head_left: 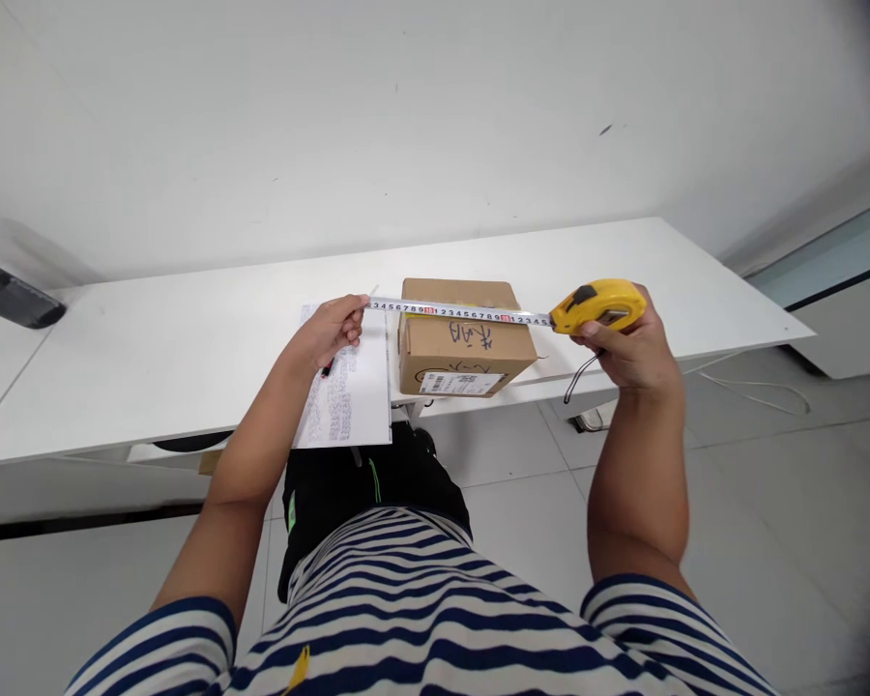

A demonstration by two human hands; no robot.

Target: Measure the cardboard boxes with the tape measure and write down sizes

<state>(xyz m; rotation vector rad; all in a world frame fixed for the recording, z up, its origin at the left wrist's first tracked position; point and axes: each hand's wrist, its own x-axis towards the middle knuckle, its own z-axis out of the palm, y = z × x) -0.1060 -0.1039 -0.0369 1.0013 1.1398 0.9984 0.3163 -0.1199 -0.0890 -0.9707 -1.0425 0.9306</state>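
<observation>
A yellow tape measure (600, 305) is gripped in my right hand (642, 353), to the right of a brown cardboard box (471, 348). Its blade (464, 311) is drawn out leftward across the top of the box. My left hand (332, 333) pinches the blade near its free end, just left of the box. Handwriting and a white label (460, 384) mark the near side of the box. Below my left hand lies a printed paper (359, 396), with a small red and black object (326, 369), partly hidden, on it.
The white table (152, 358) runs along a white wall, and the box and paper sit at its front edge. A dark cylindrical object (14, 292) stands at the far left. A thin cable (761, 396) lies on the tiled floor at right.
</observation>
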